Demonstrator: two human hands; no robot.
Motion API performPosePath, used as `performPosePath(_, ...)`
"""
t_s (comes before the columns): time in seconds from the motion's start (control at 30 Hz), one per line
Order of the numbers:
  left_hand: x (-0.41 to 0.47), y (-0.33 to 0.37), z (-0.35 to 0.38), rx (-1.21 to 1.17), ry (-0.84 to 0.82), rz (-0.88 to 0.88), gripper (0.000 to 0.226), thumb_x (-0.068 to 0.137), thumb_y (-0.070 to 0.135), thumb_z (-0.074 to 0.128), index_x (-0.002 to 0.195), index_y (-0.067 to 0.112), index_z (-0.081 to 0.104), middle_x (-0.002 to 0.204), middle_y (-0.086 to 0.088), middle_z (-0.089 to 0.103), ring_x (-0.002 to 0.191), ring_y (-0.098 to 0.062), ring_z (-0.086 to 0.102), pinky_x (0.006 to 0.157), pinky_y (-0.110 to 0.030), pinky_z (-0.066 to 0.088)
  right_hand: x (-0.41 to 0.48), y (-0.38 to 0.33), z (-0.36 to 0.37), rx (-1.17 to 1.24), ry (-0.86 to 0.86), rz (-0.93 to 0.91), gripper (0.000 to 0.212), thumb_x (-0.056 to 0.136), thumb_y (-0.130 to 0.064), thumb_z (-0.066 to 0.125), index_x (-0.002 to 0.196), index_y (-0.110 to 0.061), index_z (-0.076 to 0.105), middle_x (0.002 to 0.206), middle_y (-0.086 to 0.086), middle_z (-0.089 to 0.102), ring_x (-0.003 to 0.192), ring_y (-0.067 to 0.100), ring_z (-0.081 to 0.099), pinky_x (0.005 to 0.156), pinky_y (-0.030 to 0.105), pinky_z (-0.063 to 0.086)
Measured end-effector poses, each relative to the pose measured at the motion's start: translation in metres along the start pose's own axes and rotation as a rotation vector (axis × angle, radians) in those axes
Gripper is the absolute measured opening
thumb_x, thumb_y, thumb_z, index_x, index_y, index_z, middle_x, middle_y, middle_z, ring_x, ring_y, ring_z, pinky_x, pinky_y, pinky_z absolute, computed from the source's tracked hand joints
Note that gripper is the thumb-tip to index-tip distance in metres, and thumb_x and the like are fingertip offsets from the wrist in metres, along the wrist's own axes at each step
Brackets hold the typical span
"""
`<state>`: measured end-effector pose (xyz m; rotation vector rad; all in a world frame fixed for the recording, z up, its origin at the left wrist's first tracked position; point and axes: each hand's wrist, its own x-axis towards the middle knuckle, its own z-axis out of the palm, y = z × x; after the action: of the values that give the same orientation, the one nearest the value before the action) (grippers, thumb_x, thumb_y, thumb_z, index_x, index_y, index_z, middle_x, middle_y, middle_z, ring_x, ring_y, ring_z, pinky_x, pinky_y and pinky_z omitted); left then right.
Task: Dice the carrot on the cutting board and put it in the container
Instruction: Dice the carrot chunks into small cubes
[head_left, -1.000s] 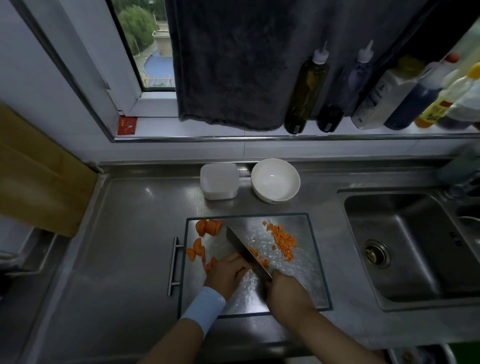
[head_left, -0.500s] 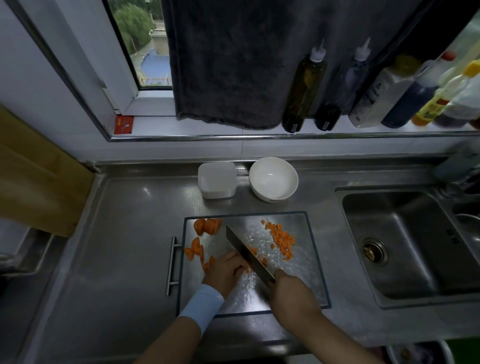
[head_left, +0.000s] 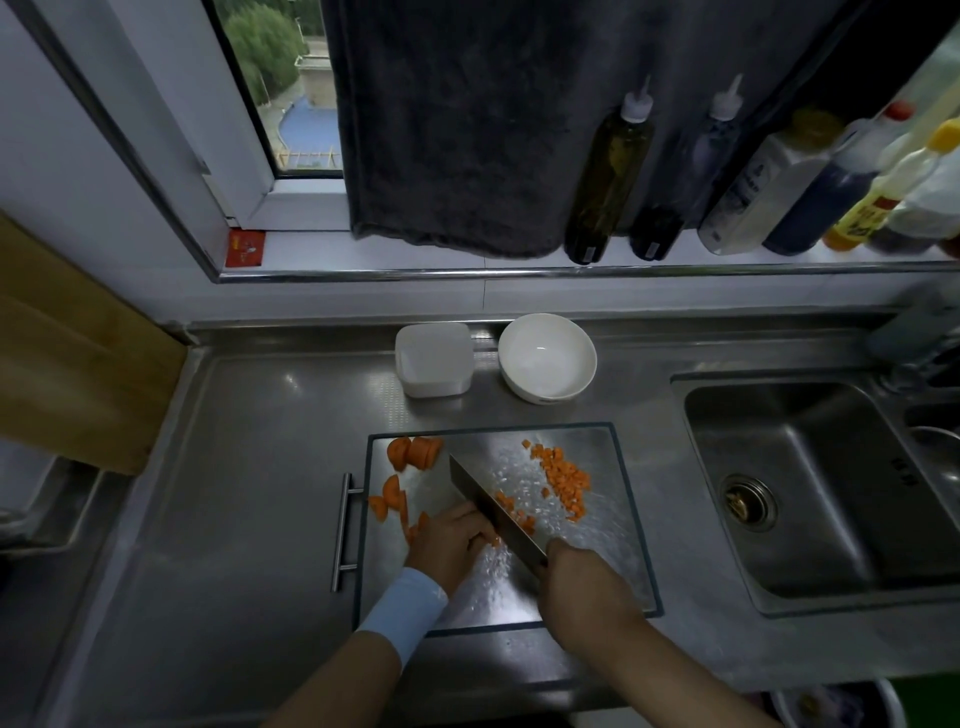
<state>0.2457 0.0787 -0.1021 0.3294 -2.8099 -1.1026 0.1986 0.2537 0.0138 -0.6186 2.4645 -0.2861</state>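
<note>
At lower centre, the knife (head_left: 496, 506) is gripped by the right hand (head_left: 582, 582); a carrot piece (head_left: 496, 541) is pinched by the left hand (head_left: 447, 545) on the cutting board (head_left: 602, 551).

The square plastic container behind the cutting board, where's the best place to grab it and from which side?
Probably the near and far walls of the container, just under the rim, coming from above. Its walls look flat and upright, it stands level, and the white bowl sits close on its right, crowding that side.
</note>
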Motion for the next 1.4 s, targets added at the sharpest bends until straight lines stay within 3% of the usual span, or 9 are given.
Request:
performPosePath(0.37,-0.002,0.002,0.001,-0.011,0.009,-0.006,0.020,0.081,0.007,0.068,0.071,0.025,0.065,0.084,0.009,0.063,0.077,-0.004,0.055,0.075,-0.007,0.035,0.034,-0.005,0.025,0.017,0.020,-0.035,0.014,0.096,-0.021,0.053,0.106,-0.016,0.061,0.103,0.005,0.069,0.094,0.019,0.066,0.075,0.021,0.046)
performPosePath(0.47,-0.001,0.003,0.000,-0.001,-0.005,-0.017,0.018,0.082,0.008,0.067,0.072,0.023,0.066,0.085,0.008,0.063,0.077,-0.004,0.055,0.074,-0.005,0.033,0.034,-0.001,0.032,0.050,0.026,-0.040,0.014,0.096,-0.023,0.052,0.106,-0.019,0.061,0.101,0.002,0.070,0.092,0.017,0.066,0.079,0.022,0.049)
performPosePath(0.67,-0.002,0.003,0.000,0.005,-0.002,-0.033,0.018,0.082,0.008,0.067,0.073,0.023,0.065,0.086,0.007,0.063,0.077,-0.004,0.055,0.074,-0.006,0.035,0.019,0.016,0.033,0.071,0.025,-0.027,0.007,0.098,-0.031,0.053,0.102,-0.028,0.057,0.085,-0.008,0.062,0.072,0.004,0.056,0.065,0.013,0.041)
performPosePath(0.8,-0.001,0.008,-0.003,0.050,-0.039,-0.060,0.015,0.085,0.015,0.065,0.074,0.024,0.064,0.088,0.009,0.061,0.078,0.000,0.051,0.072,-0.003,0.032,0.032,0.010,0.035,0.074,0.037,-0.043,0.007,0.095,-0.030,0.057,0.100,-0.026,0.060,0.092,-0.003,0.068,0.082,0.010,0.065,0.069,0.017,0.046)
performPosePath(1.0,0.003,0.020,-0.005,0.041,-0.056,-0.239,0.016,0.088,0.022,0.060,0.073,0.027,0.060,0.087,0.016,0.055,0.079,-0.001,0.052,0.075,-0.005,0.034,0.047,0.014,0.020,0.112,0.009,-0.049,0.020,0.097,-0.031,0.049,0.107,-0.020,0.063,0.102,0.005,0.069,0.091,0.023,0.065,0.070,0.026,0.043)
performPosePath(1.17,0.014,0.038,0.001,-0.029,0.036,-0.478,0.013,0.086,0.027,0.061,0.074,0.029,0.061,0.077,0.014,0.059,0.072,-0.001,0.055,0.061,-0.005,0.030,0.054,0.032,0.003,0.128,0.028,-0.004,0.025,0.100,-0.031,0.047,0.110,-0.013,0.062,0.107,0.012,0.068,0.096,0.027,0.064,0.072,0.027,0.043)
performPosePath(1.27,0.023,0.050,0.003,-0.160,0.020,-0.526,0.004,0.086,0.023,0.064,0.088,0.026,0.067,0.082,0.015,0.063,0.070,0.006,0.052,0.053,-0.001,0.034,0.053,0.035,-0.005,0.184,0.060,0.012,0.025,0.100,-0.030,0.048,0.111,-0.013,0.062,0.108,0.012,0.068,0.096,0.026,0.064,0.078,0.030,0.049)
performPosePath(1.33,0.027,0.052,-0.005,-0.233,0.030,-0.543,0.009,0.088,0.022,0.061,0.092,0.029,0.066,0.085,0.015,0.063,0.073,0.006,0.052,0.060,-0.001,0.038,0.050,0.034,-0.008,0.199,0.076,-0.003,0.024,0.101,-0.030,0.046,0.111,-0.013,0.061,0.107,0.010,0.068,0.091,0.023,0.064,0.073,0.029,0.048)
performPosePath(1.4,0.025,0.044,-0.017,-0.289,0.060,-0.608,0.015,0.090,0.020,0.056,0.089,0.033,0.064,0.088,0.013,0.063,0.080,-0.006,0.060,0.076,-0.020,0.051,0.043,0.029,-0.008,0.195,0.083,-0.033,0.022,0.102,-0.029,0.045,0.111,-0.015,0.059,0.105,0.008,0.067,0.080,0.017,0.058,0.064,0.025,0.041)
